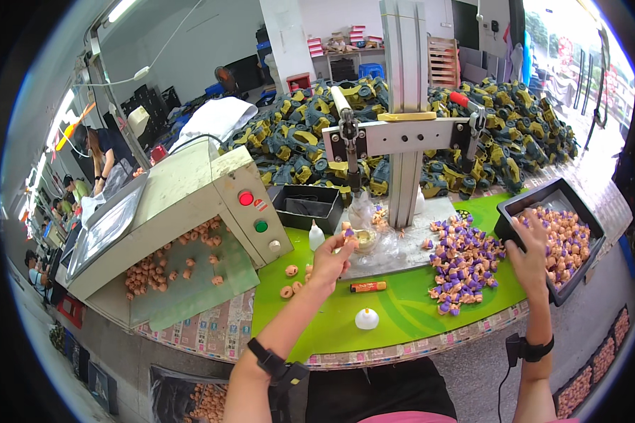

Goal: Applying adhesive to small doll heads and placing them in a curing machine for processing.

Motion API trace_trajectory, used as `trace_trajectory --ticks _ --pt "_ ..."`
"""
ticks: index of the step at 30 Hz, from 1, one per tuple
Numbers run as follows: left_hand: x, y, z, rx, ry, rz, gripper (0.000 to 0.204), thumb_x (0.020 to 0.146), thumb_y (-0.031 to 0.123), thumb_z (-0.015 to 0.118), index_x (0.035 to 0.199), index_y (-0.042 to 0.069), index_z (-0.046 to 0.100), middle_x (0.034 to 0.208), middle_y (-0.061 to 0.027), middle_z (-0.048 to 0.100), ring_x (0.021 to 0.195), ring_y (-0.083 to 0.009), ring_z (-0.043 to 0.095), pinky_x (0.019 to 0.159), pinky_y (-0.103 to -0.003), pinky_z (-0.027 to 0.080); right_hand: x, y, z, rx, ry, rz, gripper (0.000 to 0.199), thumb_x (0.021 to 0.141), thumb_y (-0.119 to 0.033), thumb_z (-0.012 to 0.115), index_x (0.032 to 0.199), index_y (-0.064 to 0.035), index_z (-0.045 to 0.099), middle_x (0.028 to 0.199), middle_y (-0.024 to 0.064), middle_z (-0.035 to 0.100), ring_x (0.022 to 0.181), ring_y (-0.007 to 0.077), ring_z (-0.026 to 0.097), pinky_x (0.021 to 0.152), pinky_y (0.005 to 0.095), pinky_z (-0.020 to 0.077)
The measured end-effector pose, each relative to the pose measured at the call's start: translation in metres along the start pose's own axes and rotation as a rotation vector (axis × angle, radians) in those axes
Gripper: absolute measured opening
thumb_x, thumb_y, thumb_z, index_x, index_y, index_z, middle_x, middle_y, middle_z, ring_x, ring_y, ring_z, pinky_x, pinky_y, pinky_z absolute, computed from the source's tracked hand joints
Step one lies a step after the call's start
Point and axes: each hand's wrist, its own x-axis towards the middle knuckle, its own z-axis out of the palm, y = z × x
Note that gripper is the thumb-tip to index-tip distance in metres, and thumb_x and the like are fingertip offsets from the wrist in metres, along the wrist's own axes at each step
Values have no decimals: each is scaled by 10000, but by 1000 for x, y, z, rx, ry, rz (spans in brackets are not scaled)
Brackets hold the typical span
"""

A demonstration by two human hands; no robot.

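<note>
A: What takes up the most room here?

B: The heap of blue and yellow toy vehicle bodies (402, 134) piled behind the bench. After that comes the cream machine (183, 204) on the left, with a red and a green button on its side and small tan pieces lying on its sloping tray.

A: And the bench itself?

B: A green table top (395, 310). An upright metal press stand (406, 134) rises from a grey plate near the middle. A black tray (518, 204) sits at the right edge, holding many tan toy heads. Between the stand and that tray lies a pile of purple and tan toy pieces (462, 261).

A: Where are the hands?

B: Well apart. The left hand (331, 261) is raised just in front of the press stand, fingers pinched on a small purple and tan piece (348, 231), which sits at the fingertips beside a small round cup (365, 240) on the plate. The right hand (529, 257) reaches over the near rim of the black tray, fingers spread; I cannot tell whether it grips anything.

A: Smaller bits?

B: A white squeeze bottle (317, 236) left of the left hand, a white dome-shaped cap (366, 319) near the front edge, an orange tube (368, 286) lying flat, and a few loose tan heads (291, 278) below the machine.
</note>
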Motion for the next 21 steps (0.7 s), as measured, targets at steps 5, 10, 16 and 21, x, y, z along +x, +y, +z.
trace_trajectory --ticks 5,10,16,21 --pt "37 -41 21 84 140 258 288 837 170 744 1086 68 639 988 13 550 554 -60 500 486 -202 410 1 -80 0 343 -354 -245 361 749 -83 719 1102 -36 661 1365 196 472 1240 373 425 1051 440 341" --pt "46 -48 27 104 108 315 278 840 133 723 1086 51 624 1095 -7 522 608 -62 532 466 -202 419 13 -126 6 519 -447 -408 326 772 -107 717 1083 -29 661 1342 187 489 1198 379 444 1000 442 391" --pt "48 -51 27 214 96 463 268 838 107 698 1081 17 626 1149 -44 502 646 -77 555 478 -214 458 70 -193 32 695 -239 -560 379 796 -103 691 1156 -10 613 1291 190 534 1134 371 516 978 445 394" --pt "50 -60 13 306 102 472 367 810 164 711 1118 -12 615 1200 -126 536 996 -208 578 802 -292 493 137 -252 59 624 183 -555 513 831 -187 672 1281 3 514 1137 199 618 1091 364 553 967 431 388"
